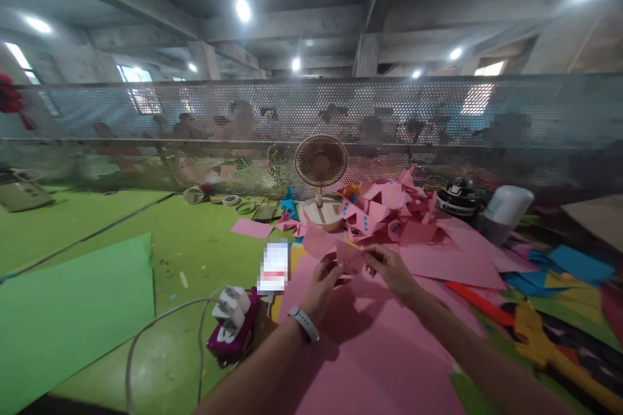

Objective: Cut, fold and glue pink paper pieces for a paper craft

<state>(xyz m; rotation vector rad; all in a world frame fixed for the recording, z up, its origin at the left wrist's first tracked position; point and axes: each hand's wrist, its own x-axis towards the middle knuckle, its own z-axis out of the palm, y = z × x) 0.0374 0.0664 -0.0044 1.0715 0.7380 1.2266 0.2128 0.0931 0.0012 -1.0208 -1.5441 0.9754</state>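
Counter (pixel 195 240): green-topped; a mesh fence closes the far edge, and open room lies to the left.
Pink sheet (pixel 370 343): large, spread under both forearms.
Finished pile (pixel 389 207): many folded pink pieces heaped beside the desk fan (pixel 320 172); by my judgement the work is well along, with flat sheets left.
Left hand (pixel 322 285): pinching the small pink paper piece (pixel 348 256).
Right hand (pixel 392 269): pinching the same piece, held just above the sheet.

The scene is being lit brightly by ceiling lamps (pixel 243 10), which are glaring. Edges are being bent by wide-angle distortion; figures behind the mesh screen (pixel 438 110) are being blurred.
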